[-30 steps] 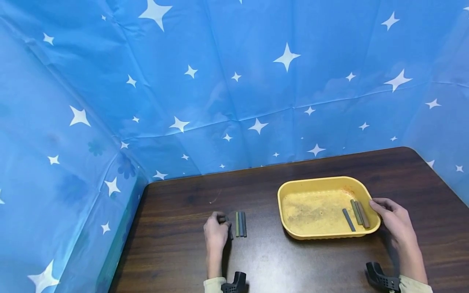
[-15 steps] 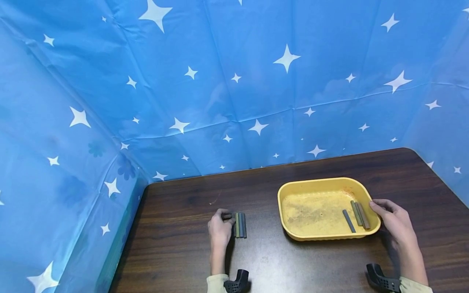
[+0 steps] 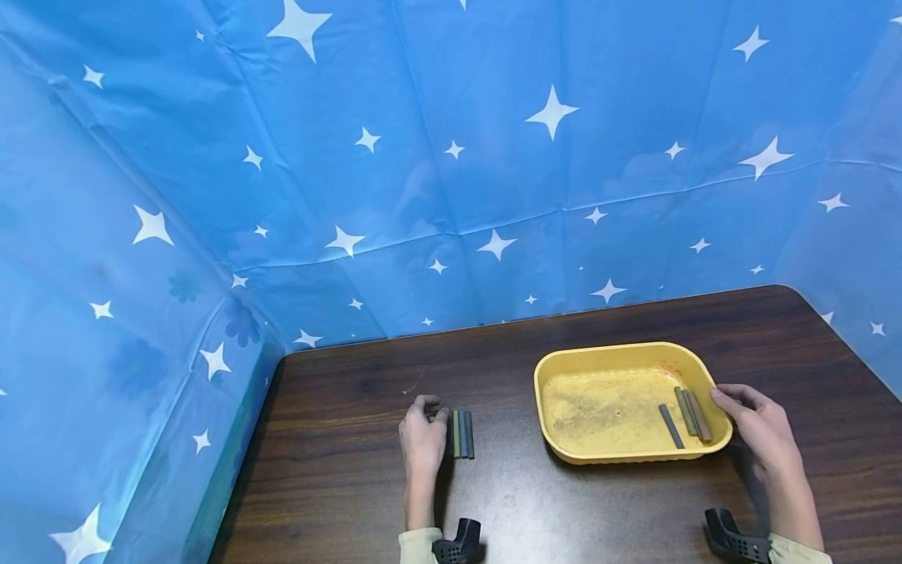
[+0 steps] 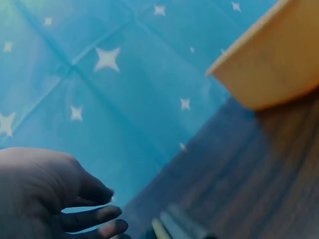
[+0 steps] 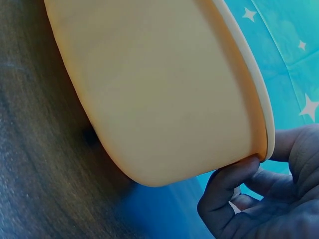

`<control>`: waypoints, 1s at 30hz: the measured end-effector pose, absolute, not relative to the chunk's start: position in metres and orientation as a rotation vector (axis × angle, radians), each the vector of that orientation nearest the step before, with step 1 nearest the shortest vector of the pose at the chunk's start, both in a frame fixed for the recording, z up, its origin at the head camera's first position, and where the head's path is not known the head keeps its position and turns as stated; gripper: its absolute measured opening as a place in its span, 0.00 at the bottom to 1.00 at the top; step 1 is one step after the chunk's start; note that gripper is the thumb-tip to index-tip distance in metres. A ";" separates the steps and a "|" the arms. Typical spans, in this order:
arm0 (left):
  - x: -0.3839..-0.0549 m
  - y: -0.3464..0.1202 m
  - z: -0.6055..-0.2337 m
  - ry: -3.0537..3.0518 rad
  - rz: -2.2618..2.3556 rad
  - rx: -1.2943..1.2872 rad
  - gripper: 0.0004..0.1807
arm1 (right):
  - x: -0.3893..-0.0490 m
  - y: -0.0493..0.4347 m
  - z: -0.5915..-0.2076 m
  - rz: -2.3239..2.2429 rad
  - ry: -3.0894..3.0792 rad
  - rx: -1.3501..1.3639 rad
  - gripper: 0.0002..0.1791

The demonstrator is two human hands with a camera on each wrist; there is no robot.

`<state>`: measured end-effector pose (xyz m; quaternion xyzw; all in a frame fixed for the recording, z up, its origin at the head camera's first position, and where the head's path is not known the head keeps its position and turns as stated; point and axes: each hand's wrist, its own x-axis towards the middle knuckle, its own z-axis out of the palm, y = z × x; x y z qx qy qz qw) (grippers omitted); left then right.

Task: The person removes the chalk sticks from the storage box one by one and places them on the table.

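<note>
A short row of chalk sticks (image 3: 463, 435), greenish and grey-blue, lies side by side on the table. Right at the left edge of that row is my left hand (image 3: 421, 439), its fingers loosely bent; part of a dark stick shows between hand and row. Nothing appears gripped by those fingers in the left wrist view. My right hand (image 3: 764, 431) pinches the right rim of a yellow plastic tray (image 3: 599, 455), thumb over the edge and fingers underneath. Several more chalk sticks (image 3: 693, 413) lie inside the tray at its right end, with a grey-blue stick (image 3: 671, 426) slightly apart.
The dark wood-grain table (image 3: 338, 392) backs onto a blue star-patterned curtain (image 3: 423, 196), which also runs along the left side. Bare tabletop lies between the chalk row and the tray. A black camera mount (image 3: 458, 542) sits at each wrist.
My left hand has moved slightly right, bringing a dark stick up against the row, and its fingers have since loosened. The right hand and the tray have stayed in place.
</note>
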<state>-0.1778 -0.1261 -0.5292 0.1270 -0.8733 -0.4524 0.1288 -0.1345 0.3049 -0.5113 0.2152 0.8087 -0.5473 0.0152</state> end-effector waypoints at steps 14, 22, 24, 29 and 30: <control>-0.171 -0.059 -0.479 -2.396 -1.558 -0.021 0.06 | -0.136 0.303 -0.510 -1.671 2.524 0.708 0.35; -0.169 -0.007 -0.478 -2.471 -1.653 -0.220 0.07 | -0.135 0.303 -0.515 -1.691 2.542 0.701 0.35; -0.170 0.004 -0.481 -2.469 -1.674 -0.234 0.07 | -0.135 0.304 -0.516 -1.697 2.543 0.703 0.35; -0.170 0.024 -0.487 -2.424 -1.867 -0.198 0.06 | -0.136 0.304 -0.517 -1.702 2.549 0.698 0.34; -0.170 0.027 -0.487 -2.416 -1.921 -0.186 0.07 | -0.137 0.304 -0.517 -1.702 2.550 0.700 0.33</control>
